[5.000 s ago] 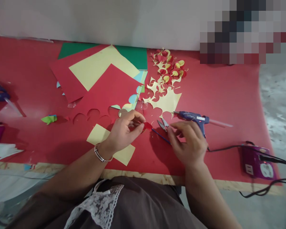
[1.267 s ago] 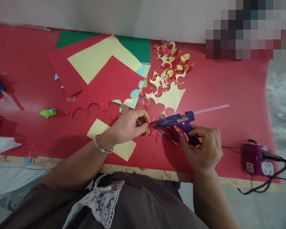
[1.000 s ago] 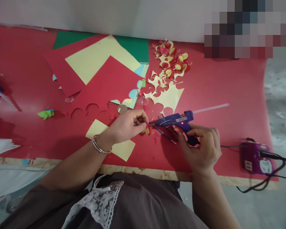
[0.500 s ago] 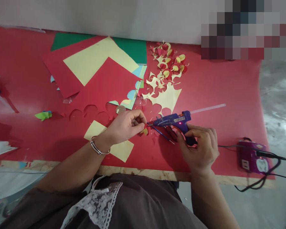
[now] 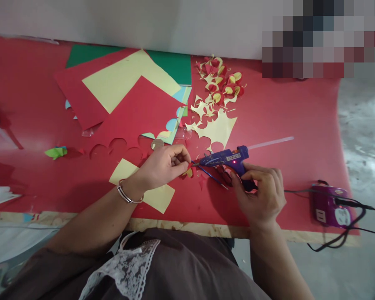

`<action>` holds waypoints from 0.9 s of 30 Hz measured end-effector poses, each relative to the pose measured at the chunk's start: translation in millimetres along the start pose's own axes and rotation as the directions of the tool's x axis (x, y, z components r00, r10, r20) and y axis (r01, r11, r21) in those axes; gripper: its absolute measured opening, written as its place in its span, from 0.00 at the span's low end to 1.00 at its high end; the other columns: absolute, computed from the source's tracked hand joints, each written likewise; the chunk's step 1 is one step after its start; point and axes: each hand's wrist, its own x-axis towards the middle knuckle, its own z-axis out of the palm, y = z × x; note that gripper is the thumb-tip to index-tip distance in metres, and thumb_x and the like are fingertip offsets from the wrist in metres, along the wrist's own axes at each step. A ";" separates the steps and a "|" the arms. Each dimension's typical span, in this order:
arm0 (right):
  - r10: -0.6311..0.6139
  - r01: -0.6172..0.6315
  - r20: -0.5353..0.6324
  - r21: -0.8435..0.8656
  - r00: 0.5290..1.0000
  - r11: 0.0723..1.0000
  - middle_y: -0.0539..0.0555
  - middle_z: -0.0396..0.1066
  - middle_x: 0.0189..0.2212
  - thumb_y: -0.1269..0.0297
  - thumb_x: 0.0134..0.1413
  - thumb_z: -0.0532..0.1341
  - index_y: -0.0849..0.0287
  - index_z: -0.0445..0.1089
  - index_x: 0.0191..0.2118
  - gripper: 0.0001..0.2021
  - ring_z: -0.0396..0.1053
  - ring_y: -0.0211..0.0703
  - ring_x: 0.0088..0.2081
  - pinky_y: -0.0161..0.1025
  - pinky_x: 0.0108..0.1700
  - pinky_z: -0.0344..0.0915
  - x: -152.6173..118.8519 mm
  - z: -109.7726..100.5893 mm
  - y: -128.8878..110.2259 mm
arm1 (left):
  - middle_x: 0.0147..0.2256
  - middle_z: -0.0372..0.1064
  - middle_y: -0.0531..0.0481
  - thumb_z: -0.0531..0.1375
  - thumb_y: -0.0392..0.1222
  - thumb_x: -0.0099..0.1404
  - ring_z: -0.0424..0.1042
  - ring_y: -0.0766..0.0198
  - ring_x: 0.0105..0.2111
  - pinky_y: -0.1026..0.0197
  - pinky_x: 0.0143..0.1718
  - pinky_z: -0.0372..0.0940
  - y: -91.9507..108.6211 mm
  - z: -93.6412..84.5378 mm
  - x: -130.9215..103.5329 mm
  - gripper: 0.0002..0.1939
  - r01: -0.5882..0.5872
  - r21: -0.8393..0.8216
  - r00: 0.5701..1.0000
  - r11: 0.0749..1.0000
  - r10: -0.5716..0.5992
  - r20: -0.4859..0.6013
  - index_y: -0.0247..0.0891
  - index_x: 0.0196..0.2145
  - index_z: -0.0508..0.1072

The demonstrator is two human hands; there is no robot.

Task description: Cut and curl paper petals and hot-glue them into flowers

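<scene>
the left hand (image 5: 162, 168) pinches a small red paper piece (image 5: 190, 165) in narrow fingers, near the middle of the desk's (image 5: 284, 112) front edge. the right hand (image 5: 264, 193) holds a blue glue gun (image 5: 223, 158), tip right by the paper. a purple plug box (image 5: 328, 208) sits at the front right corner.

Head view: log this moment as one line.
left hand: pinching red paper piece | right hand: holding blue glue gun | nozzle: at paper piece, contact unclear | gun light: lit red

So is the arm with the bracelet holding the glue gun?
No, the right hand holds the glue gun, and the bracelet is around the left wrist.
</scene>
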 end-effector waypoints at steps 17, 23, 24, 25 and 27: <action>-0.006 0.006 -0.014 -0.018 1.000 1.000 0.54 0.80 0.40 0.69 0.56 0.76 0.52 0.68 0.40 0.16 0.78 0.48 0.39 0.46 0.42 0.73 0.4 0.5 1.4 | 0.27 0.79 0.50 0.63 0.35 0.64 0.81 0.64 0.28 0.65 0.29 0.69 0.7 0.1 -0.6 0.03 -0.006 0.012 1.000 1.000 0.005 0.006 0.38 0.36 0.72; -0.011 0.010 -0.020 -0.021 1.000 1.000 0.55 0.80 0.39 0.69 0.56 0.76 0.52 0.68 0.41 0.16 0.79 0.49 0.39 0.47 0.41 0.74 1.2 0.1 -0.3 | 0.26 0.79 0.50 0.63 0.35 0.65 0.80 0.64 0.28 0.65 0.30 0.71 2.7 -0.7 -0.8 0.03 -0.030 0.003 0.999 1.000 0.030 0.017 0.39 0.36 0.71; -0.008 0.007 -0.021 -0.021 1.000 1.000 0.55 0.80 0.39 0.69 0.56 0.76 0.52 0.68 0.41 0.16 0.79 0.50 0.39 0.47 0.41 0.74 1.2 0.2 -0.4 | 0.26 0.79 0.50 0.63 0.35 0.65 0.80 0.64 0.27 0.65 0.30 0.71 3.2 -0.9 -0.7 0.03 -0.035 0.007 0.999 0.999 0.035 0.015 0.39 0.36 0.71; -0.004 0.004 -0.021 -0.021 1.000 1.000 0.55 0.80 0.39 0.69 0.56 0.76 0.52 0.68 0.41 0.16 0.79 0.50 0.39 0.47 0.41 0.74 1.1 0.2 -0.4 | 0.26 0.79 0.50 0.63 0.35 0.65 0.80 0.64 0.27 0.65 0.30 0.71 3.7 -1.1 -0.7 0.03 -0.040 0.011 0.999 0.999 0.039 0.015 0.39 0.36 0.71; -0.001 0.000 -0.021 -0.023 1.000 1.000 0.54 0.80 0.39 0.68 0.57 0.76 0.52 0.68 0.40 0.15 0.79 0.50 0.39 0.48 0.41 0.74 0.9 0.1 -0.2 | 0.26 0.79 0.50 0.63 0.35 0.65 0.79 0.65 0.27 0.65 0.30 0.71 4.7 -1.5 -0.6 0.03 -0.047 0.017 0.999 0.999 0.047 0.013 0.39 0.36 0.71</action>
